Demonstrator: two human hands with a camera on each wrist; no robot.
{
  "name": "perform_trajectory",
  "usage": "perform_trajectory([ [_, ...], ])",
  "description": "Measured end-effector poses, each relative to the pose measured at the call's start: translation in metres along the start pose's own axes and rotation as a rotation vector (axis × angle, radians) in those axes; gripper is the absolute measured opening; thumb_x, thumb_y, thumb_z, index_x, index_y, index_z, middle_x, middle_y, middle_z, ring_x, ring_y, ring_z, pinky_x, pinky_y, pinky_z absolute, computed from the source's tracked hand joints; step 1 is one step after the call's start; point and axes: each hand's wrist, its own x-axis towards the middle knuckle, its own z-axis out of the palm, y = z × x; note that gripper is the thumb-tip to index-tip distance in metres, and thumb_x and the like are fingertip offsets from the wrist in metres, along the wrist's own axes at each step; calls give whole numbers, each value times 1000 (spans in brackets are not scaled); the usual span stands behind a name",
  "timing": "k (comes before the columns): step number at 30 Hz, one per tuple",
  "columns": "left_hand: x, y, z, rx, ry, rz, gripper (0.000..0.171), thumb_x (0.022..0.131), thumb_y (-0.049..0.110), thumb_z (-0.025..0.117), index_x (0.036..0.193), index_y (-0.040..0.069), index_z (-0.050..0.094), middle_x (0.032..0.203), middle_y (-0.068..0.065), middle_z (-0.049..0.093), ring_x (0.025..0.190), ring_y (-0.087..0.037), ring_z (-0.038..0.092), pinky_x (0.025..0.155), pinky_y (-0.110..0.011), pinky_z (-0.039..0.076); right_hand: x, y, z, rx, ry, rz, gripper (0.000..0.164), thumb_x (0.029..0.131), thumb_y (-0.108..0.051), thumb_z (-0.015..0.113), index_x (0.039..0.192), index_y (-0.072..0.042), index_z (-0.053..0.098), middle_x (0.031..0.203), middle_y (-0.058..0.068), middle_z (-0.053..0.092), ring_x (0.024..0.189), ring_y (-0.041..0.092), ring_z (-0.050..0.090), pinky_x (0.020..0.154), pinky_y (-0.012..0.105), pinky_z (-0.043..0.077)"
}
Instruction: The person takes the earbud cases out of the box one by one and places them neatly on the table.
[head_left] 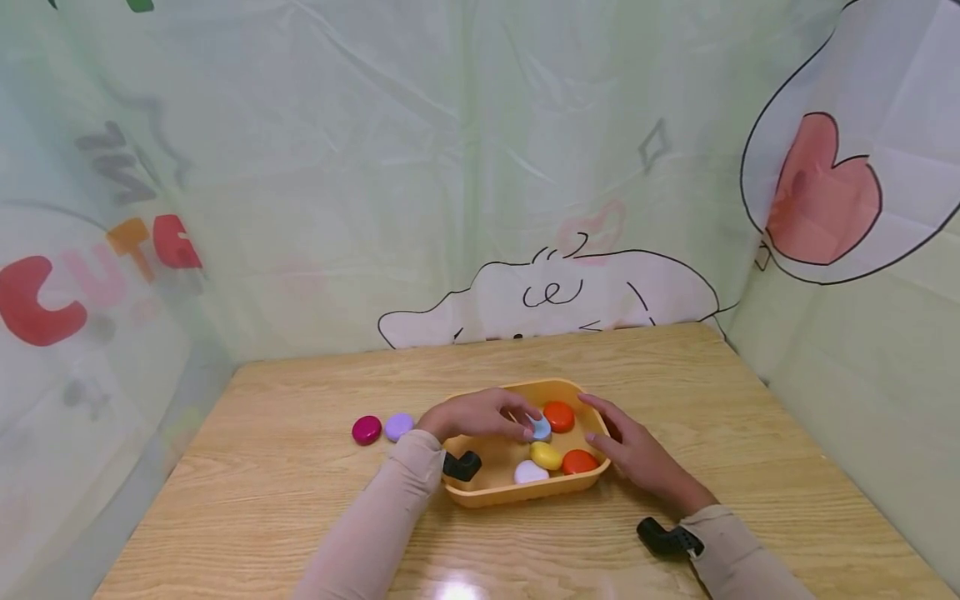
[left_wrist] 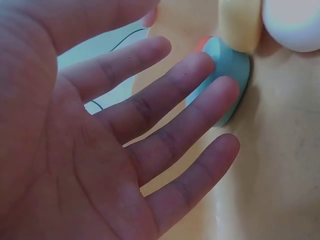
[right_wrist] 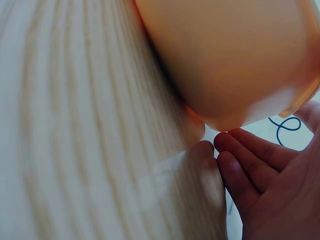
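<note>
An orange tray (head_left: 491,497) with rounded corners stands on the wooden table. My left hand (head_left: 480,414) reaches in over it, fingers loosely extended and spread. Its fingertips are right at a light blue round piece (left_wrist: 237,67), overlapping it in the left wrist view. At the tray's right end is my right hand (head_left: 641,454), holding the rim with the thumb over it; the other fingers (right_wrist: 245,170) lie against the outer wall. Also in the tray are two red pieces (head_left: 558,417), a yellow one (head_left: 546,456) and a pale lilac one (head_left: 531,472).
On the table left of the tray lie a dark magenta piece (head_left: 367,430) and a purple piece (head_left: 399,427). A printed curtain (head_left: 360,183) hangs behind the table (head_left: 247,483) and along both sides.
</note>
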Motion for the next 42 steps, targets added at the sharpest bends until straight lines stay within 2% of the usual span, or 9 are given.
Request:
perform_trajectory([
  [5,-1,2,5,-10,-15,-5,33,95,25,69,125,11,68,106,8,69,98,-9,62,88,-26,48,0,0,-1,-4,1,-7,58,103,-20,55,156,-15,32,161,21,24,146,47,22,110,59,26],
  [10,-1,1,10,1,-16,-5,31,95,24,70,122,9,69,108,5,70,98,-10,63,89,-25,48,0,-1,-1,1,0,-19,58,103,-18,56,156,-14,32,161,21,25,146,47,22,110,59,26],
  [20,1,4,13,16,-21,-31,32,93,19,73,123,9,69,108,4,72,99,-6,65,91,-23,48,1,0,-2,-10,6,-30,57,104,-19,55,156,-13,32,161,22,25,146,47,23,110,60,26],
  [25,4,3,16,10,-26,-21,34,92,18,75,123,7,69,105,5,72,97,-4,65,91,-22,48,1,1,-2,-12,1,-43,57,104,-18,54,156,-12,32,161,23,25,146,48,21,110,60,24],
  [35,5,4,21,-1,-70,27,36,92,16,74,126,6,68,107,8,71,98,-2,65,90,-20,49,0,2,-3,24,-6,-19,57,104,-19,54,156,-17,32,161,21,25,146,46,21,111,61,24],
  [42,7,10,24,70,-91,34,40,89,21,78,126,9,69,112,11,70,100,0,63,91,-18,47,0,3,-3,25,-7,-18,56,104,-20,54,156,-19,32,161,20,25,147,46,21,111,62,23],
])
